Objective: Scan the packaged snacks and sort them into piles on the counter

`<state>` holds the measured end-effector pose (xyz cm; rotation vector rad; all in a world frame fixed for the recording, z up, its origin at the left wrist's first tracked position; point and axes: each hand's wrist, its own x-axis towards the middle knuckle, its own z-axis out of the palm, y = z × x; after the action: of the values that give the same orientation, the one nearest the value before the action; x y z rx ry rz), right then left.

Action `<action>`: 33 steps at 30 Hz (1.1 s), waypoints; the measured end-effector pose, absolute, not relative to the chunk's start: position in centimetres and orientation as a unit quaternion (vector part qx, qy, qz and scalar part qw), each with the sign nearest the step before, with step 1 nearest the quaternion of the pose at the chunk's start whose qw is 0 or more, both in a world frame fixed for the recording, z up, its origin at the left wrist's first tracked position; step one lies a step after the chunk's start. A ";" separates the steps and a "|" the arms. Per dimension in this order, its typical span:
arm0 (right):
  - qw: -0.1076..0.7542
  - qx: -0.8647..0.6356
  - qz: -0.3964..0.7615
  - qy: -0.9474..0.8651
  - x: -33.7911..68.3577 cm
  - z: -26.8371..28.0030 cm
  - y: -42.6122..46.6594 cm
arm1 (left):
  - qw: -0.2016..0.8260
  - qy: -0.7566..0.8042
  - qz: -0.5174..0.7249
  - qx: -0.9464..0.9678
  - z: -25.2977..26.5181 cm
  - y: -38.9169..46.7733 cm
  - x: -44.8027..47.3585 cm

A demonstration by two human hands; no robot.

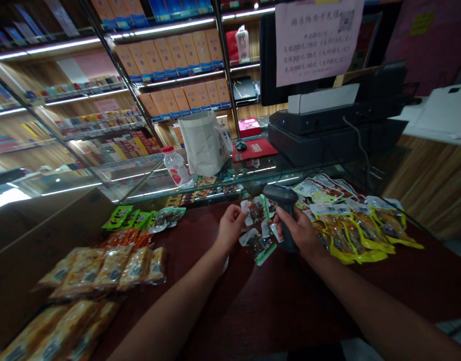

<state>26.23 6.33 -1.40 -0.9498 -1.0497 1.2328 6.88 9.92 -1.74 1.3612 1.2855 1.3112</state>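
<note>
My right hand (300, 230) is wrapped round the handle of a dark barcode scanner (281, 193), whose head tilts over the middle of the dark red table. Close to its left, my left hand (231, 226) pinches the edge of a small clear snack packet (255, 210) with dark contents and a green strip. Just below lies a similar snack packet (259, 243), flat on the table and apart from my fingers. Some of the packets between the hands are partly hidden by the scanner and my right fingers.
Bread packs (108, 265), orange packets (131, 238) and green packets (120, 216) lie left, beside a cardboard box (38, 240). Yellow-edged food pouches (356, 233) lie right. Behind are a glass counter (148, 185), a bottle (176, 168), a white bag (202, 143) and a monitor (267, 60).
</note>
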 end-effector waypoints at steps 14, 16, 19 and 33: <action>0.526 -0.461 0.489 -0.521 25.6 -1.6 5.6 | 0.619 0.442 0.501 0.412 -0.1 2.5 5.2; 0.523 -0.463 0.486 -0.525 25.6 -1.7 5.5 | 0.634 0.450 0.485 0.401 -0.3 2.8 4.8; 0.516 -0.467 0.485 -0.530 25.7 -1.8 5.4 | 0.643 0.457 0.479 0.385 -0.6 3.1 4.3; 0.446 -0.412 0.525 -0.597 25.7 -0.6 3.3 | 0.419 0.518 0.637 0.389 -1.8 5.6 1.4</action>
<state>25.67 3.27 -0.59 -1.0192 -1.4774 1.3003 1.39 5.63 -1.77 0.9744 1.2989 1.5970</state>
